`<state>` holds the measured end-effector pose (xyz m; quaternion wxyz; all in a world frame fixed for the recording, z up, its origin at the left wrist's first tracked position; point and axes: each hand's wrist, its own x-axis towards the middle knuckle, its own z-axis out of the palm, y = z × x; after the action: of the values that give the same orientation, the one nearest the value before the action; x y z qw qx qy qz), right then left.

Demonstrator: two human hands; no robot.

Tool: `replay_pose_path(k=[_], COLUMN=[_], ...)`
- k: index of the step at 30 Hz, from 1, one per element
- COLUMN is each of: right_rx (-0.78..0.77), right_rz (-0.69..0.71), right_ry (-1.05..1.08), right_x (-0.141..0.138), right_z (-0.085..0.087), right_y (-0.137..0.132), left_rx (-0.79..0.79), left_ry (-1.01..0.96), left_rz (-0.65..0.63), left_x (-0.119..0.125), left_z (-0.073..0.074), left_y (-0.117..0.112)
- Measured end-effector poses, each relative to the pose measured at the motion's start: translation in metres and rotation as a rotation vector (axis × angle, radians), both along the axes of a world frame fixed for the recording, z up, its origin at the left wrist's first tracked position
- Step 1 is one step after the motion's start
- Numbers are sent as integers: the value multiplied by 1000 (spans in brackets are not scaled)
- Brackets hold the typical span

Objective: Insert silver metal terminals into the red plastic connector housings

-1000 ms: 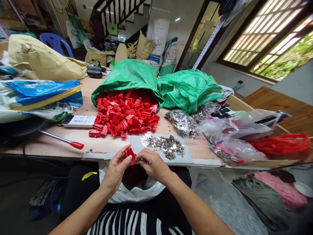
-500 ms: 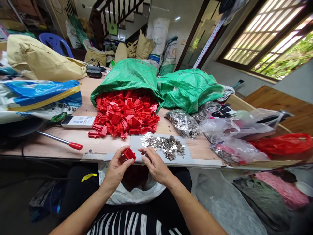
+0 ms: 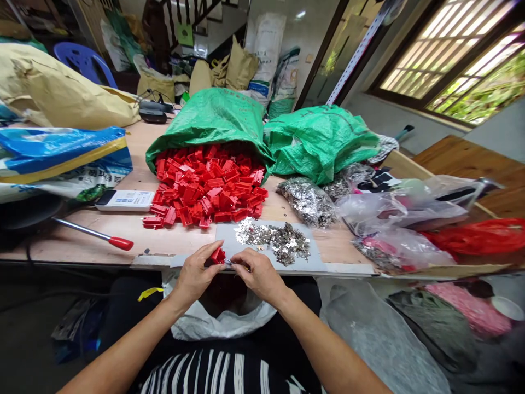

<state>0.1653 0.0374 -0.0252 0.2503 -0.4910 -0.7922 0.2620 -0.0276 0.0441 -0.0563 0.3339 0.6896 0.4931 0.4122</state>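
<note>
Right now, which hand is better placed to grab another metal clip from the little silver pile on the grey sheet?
Probably the right hand. It sits just below the silver pile on the grey sheet, pinching only a small metal piece. The left hand is farther off and holds the red plastic part.

Daylight is being let in thru latticed windows [image 3: 447, 52] at right, w/ a staircase [image 3: 180, 16] being shown behind the wooden table [image 3: 82, 241].

Glossy red plastic clips [image 3: 207, 189] spill from a woven green plastic sack [image 3: 213, 120] onto matt, smooth wooden tabletop [image 3: 82, 241], with shiny metal bits [image 3: 274, 241] glinting at its near edge.
</note>
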Motion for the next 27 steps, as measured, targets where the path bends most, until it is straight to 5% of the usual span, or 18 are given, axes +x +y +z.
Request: replay_pose_path(k=[19,27], right_rx=[-25,-31], right_rz=[96,24], right_ry=[-64,-146], right_x=[0,-13], right_z=[0,1], right_y=[10,5], left_rx=[-51,-100], left_ry=[-35,-101], left_rz=[-18,-3], left_x=[2,3], left_z=[0,2], left_y=[3,4])
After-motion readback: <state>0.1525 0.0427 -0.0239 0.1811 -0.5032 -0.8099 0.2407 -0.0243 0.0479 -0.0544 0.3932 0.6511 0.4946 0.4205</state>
